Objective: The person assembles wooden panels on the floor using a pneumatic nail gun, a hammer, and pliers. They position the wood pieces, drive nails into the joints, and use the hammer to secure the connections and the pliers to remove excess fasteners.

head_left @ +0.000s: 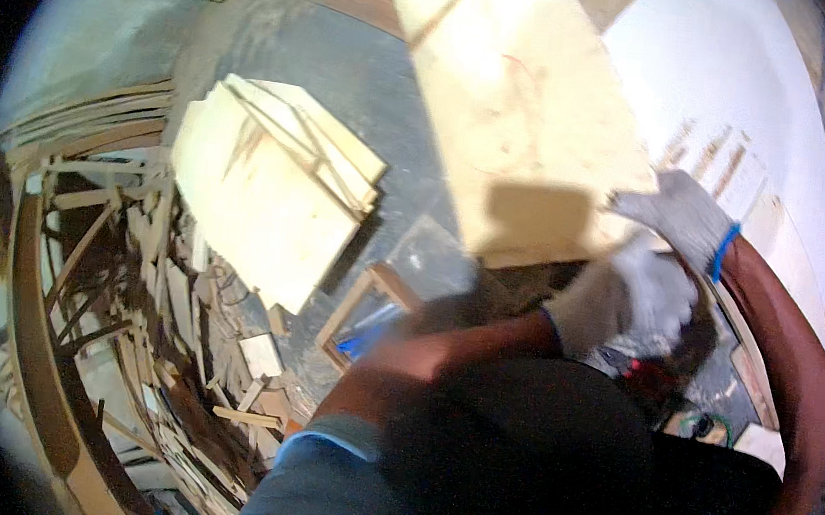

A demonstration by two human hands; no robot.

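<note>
A large pale wooden board (540,100) with cut corners lies before me, a dark shadow across its near end. My right hand (684,214), in a whitish knit glove with a blue cuff, rests at the board's right edge. Its fingers are closed, their tips against the board's face; a small dark spot shows there, too small to name. My left hand (635,293), also gloved, is just beyond my knee, below the board's near edge. Blur and shade hide what its fingers do. Close below it sits a grey and red object (620,362), partly hidden by my dark-clad leg.
Several similar cut boards (265,182) are stacked at the left. A small wooden frame (351,316) with something blue inside lies nearer me. Scrap strips (169,373) fill the lower left, beside a long wooden beam (42,339). A large white sheet (743,81) lies at the right.
</note>
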